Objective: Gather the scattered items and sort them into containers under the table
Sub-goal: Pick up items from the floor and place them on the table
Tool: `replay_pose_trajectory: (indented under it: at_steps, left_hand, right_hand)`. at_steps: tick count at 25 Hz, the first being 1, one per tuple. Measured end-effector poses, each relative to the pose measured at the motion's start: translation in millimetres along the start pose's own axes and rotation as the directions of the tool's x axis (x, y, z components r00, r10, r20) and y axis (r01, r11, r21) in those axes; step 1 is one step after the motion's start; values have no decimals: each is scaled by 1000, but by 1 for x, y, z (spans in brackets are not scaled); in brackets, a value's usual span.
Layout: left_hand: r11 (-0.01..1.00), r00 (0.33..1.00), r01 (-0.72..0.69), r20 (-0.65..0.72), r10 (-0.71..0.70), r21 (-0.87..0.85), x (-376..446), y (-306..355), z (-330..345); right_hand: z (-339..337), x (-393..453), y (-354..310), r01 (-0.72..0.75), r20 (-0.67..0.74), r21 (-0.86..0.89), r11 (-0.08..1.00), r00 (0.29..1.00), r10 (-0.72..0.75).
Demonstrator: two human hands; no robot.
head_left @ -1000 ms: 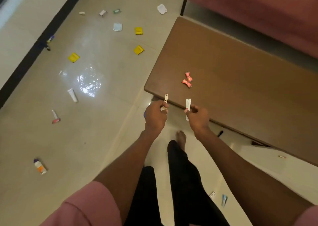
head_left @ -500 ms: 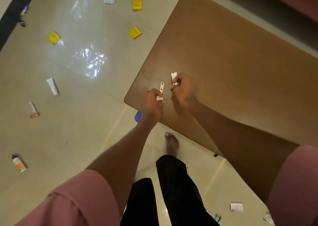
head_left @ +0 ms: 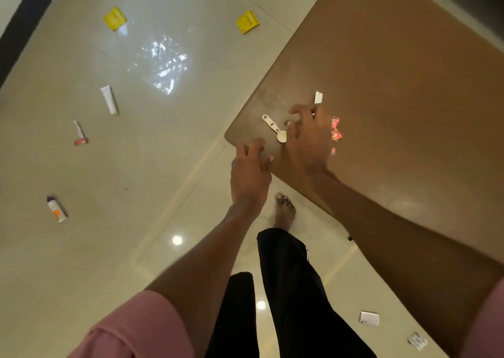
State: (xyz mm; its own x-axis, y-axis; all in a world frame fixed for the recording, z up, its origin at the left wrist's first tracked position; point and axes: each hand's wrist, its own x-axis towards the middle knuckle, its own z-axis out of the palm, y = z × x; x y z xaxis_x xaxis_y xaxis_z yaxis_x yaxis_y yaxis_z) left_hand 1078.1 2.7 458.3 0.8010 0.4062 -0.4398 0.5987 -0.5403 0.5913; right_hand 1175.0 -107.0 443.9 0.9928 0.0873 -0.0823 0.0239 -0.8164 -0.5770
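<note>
A small white plastic spoon (head_left: 274, 128) lies on the near corner of the brown table (head_left: 395, 90). A white sachet (head_left: 318, 97) rests just beyond my right hand (head_left: 309, 139), which hovers over the tabletop with fingers spread and empty. Two red wrapped candies (head_left: 336, 131) lie right of that hand, partly hidden by it. My left hand (head_left: 249, 175) is open at the table corner, holding nothing. Any containers under the table are hidden.
On the tiled floor lie two yellow packets (head_left: 115, 18) (head_left: 247, 21), a white tube (head_left: 109, 99), a red-capped tube (head_left: 80, 133), a small bottle (head_left: 56, 210), and white sachets (head_left: 369, 318) (head_left: 417, 340) near my legs. My bare foot (head_left: 284, 210) stands beside the table edge.
Both hands have let go: the spoon and the white sachet now lie on the table, and the fingers have spread open. The camera has tilted further down.
</note>
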Motion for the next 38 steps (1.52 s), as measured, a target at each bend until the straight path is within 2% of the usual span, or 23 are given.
replay_pose_trajectory:
  at_steps: [2,6,11,15,17,22,24,28,31,34,38]
  left_hand:
    - [999,999,46,-27,-45,23,-30,-18,-14]
    - [979,979,200,-55,-198,32,-98,-89,-64]
    - [953,950,304,-79,-301,18,-163,-188,-152]
    - [932,926,362,-115,-360,-6,-195,-279,-221]
    - [925,917,379,-134,-377,-10,-205,-316,-248]
    - [874,862,486,-170,-478,7,-217,-402,-299]
    - [843,828,538,-184,-530,-6,-215,-436,-317]
    - [767,754,641,-182,-631,-2,-183,-508,-358]
    - [735,720,677,-180,-670,-32,-137,-567,-387]
    - [729,711,683,-181,-679,-51,-87,-629,-401]
    - [730,719,684,-156,-677,-14,-5,-743,-395]
  right_hand:
    - [2,-32,-23,63,20,29,998,998,-63]
    - [23,-110,-77,135,176,16,991,975,-136]
    - [55,-201,-148,143,392,-49,988,913,-113]
    - [85,-257,-221,100,415,-53,994,907,-70]
    - [104,-281,-252,119,442,-32,992,892,-93]
    - [166,-322,-323,175,568,15,985,809,-152]
    - [195,-326,-353,235,631,35,971,748,-204]
    - [271,-302,-418,449,738,45,892,587,-333]
    - [329,-274,-461,551,755,65,832,518,-402]
    - [398,-253,-484,565,773,34,824,508,-380]
    - [528,-229,-493,506,732,-41,862,602,-318]
